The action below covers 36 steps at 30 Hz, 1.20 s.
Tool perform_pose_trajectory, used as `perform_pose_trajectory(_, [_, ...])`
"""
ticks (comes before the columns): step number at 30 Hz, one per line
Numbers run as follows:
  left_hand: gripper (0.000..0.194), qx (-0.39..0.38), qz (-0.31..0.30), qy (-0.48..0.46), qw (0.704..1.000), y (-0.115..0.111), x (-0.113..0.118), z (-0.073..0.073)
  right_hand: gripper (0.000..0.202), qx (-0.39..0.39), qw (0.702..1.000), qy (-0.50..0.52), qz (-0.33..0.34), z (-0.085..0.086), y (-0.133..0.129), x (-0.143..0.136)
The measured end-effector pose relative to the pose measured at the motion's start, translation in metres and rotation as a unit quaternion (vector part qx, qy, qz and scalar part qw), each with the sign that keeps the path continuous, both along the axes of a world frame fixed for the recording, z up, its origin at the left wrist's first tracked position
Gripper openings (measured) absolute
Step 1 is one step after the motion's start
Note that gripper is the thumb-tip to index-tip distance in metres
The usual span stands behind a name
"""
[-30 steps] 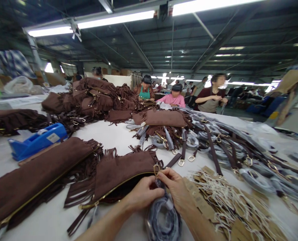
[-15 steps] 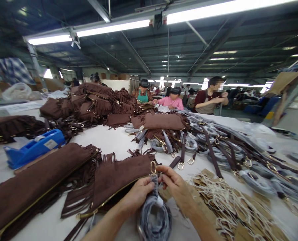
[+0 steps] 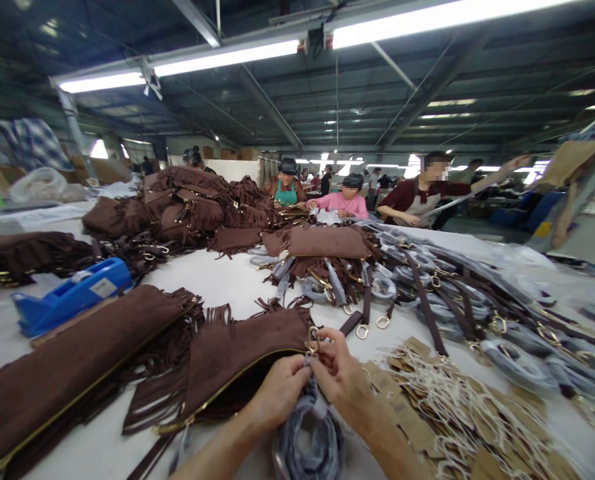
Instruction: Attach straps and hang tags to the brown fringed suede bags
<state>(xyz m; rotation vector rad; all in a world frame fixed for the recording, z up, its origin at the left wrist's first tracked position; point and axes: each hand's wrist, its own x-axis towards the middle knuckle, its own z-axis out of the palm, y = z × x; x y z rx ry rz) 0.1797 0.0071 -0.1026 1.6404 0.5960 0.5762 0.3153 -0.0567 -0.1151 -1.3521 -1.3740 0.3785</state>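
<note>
I am seeing both hands working close together at the near edge of the table. My left hand is pinching the top of a grey wrapped strap coil, which is hanging down just below the two hands. My right hand is closing its fingertips on a gold clasp at the corner of the brown fringed bag; whether the clasp is actually hooked to the bag's ring I cannot tell, as the fingers are covering it. The bag is lying flat just left of the hands, zipper edge toward me. A heap of paper tags with white strings is sitting just right of my right hand. A blue tape dispenser is standing well off to the left.
</note>
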Motion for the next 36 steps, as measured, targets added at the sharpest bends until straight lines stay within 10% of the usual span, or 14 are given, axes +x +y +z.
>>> perform_pose_trajectory(9, [0.014,0.072,-0.04,0.035,0.996,0.008,-0.011,-0.001,0.022,0.062,0.991,-0.12,-0.017,0.005,0.003,0.006])
perform_pose_trajectory(16, [0.018,0.292,-0.053,0.101,0.95,0.018,-0.029,0.021,0.037,-0.049,0.987,0.154,-0.008,0.026,-0.003,0.011])
perform_pose_trajectory(24, [0.02,-0.081,0.041,-0.099,0.991,0.018,-0.027,0.035,0.034,-0.175,0.958,0.202,0.107,0.029,-0.007,-0.008])
perform_pose_trajectory(36, [0.022,-0.118,0.096,-0.139,0.978,0.015,-0.018,0.024,0.022,-0.054,0.995,-0.081,-0.006,0.016,-0.007,-0.013])
